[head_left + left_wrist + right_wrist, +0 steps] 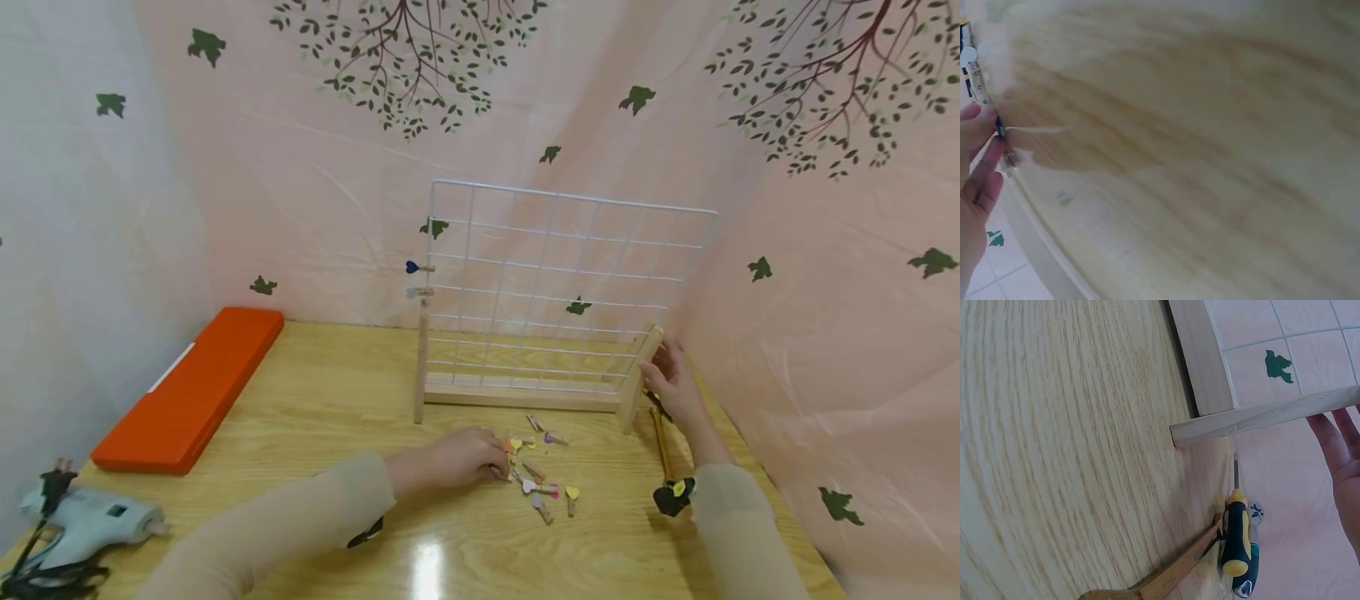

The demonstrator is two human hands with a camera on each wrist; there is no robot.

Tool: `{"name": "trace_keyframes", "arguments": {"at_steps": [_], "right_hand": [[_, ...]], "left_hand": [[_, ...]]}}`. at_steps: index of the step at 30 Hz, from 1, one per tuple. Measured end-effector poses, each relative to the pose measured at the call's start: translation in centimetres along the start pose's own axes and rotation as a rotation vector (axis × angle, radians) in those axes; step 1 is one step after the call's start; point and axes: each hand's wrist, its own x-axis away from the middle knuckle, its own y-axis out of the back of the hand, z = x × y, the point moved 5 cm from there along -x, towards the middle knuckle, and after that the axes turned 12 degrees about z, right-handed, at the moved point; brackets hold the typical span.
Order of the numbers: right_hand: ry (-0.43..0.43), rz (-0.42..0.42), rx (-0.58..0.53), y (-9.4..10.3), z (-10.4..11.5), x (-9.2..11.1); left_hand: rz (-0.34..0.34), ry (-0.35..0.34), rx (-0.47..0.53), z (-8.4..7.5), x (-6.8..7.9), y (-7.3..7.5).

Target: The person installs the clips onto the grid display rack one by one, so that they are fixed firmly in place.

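Note:
In the head view, my left hand (459,458) is low over a loose pile of small wooden clothespins (542,488) with coloured heart tops. Its thumb and fingertips pinch a small clothespin (1001,128), dark in the left wrist view and partly covered by the fingers. My right hand (675,385) is at the right wooden upright (639,379) of a stand that carries a white wire grid (573,198). In the right wrist view its fairly straight fingers touch the upright's outer side. Two clothespins, one with a blue heart (412,267), sit on the grid's left edge.
A hammer (662,446) and a screwdriver (1235,534) lie right of the stand. An orange case (191,387) is on the table's left side, with a corded glue gun (93,521) in front of it. Printed curtains (345,250) close in behind and beside the table.

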Motion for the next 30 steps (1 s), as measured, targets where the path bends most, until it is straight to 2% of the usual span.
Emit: {"name": "trace_keyframes", "arguments": {"at_steps": [2, 5, 8, 10, 12, 15, 20, 23, 28, 30], "right_hand": [[-0.005, 0.002, 0.002, 0.1, -0.3, -0.1], [-0.014, 0.002, -0.002, 0.1, -0.5, -0.2], [-0.015, 0.003, 0.005, 0.0, -0.1, -0.1], [-0.013, 0.005, 0.012, -0.2, 0.3, 0.0], [-0.008, 0.006, 0.011, -0.4, 0.7, 0.0], [-0.007, 0.004, 0.004, -0.6, 1.1, 0.1], [-0.016, -0.003, -0.008, -0.6, 1.1, 0.1], [-0.016, -0.005, -0.010, -0.6, 1.1, 0.2], [-0.011, -0.001, -0.008, -0.6, 1.2, 0.2], [-0.008, 0.001, -0.011, -0.7, 1.3, 0.2]], "left_hand": [[-0.006, 0.019, 0.024, 0.0, 0.0, 0.0], [0.000, 0.076, 0.112, 0.2, 0.2, 0.3], [0.001, 0.151, 0.259, 0.8, 0.8, 1.1], [-0.029, 0.193, 0.358, 1.2, 1.3, 2.0], [-0.096, 0.216, 0.432, 1.5, 1.9, 3.2], [-0.244, 0.243, 0.492, 2.1, 2.9, 5.4], [-0.466, 0.317, 0.515, 3.3, 4.8, 9.4], [-0.576, 0.375, 0.504, 4.2, 6.1, 12.3], [-0.828, 0.413, 0.438, 6.3, 8.2, 17.9], [-0.922, 0.461, 0.410, 7.4, 9.0, 19.9]]}}
